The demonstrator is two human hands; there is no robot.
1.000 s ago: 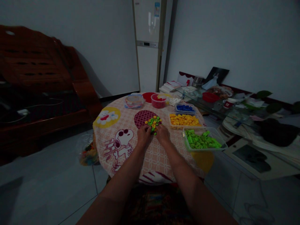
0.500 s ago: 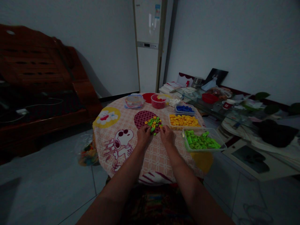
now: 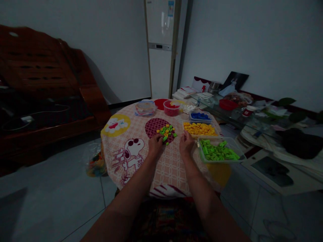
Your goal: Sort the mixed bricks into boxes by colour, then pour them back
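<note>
A small mixed pile of green and yellow plastic pieces [image 3: 166, 131] lies on the cloth-covered round table [image 3: 166, 168]. My left hand [image 3: 155, 144] rests at the near left edge of this pile, its fingers pinched together; what is in them is too small to make out. Between the pile and the tub of yellow pieces [image 3: 199, 129] is my right hand [image 3: 187, 143], apart from the pile. Its fingers are closed, and their contents cannot be made out. To the right of it stands a clear tub of green pieces [image 3: 219, 150].
Further back are a tub of blue pieces [image 3: 200, 116], a round tub with red pieces [image 3: 171, 108] and a lidded clear box [image 3: 145, 108]. A cluttered glass table [image 3: 227, 116] adjoins on the right. A wooden bench [image 3: 45, 87] stands at left.
My right hand has moved right, away from the mixed pile and toward the tub of yellow pieces. My left hand stays by the pile. The view has shifted slightly.
</note>
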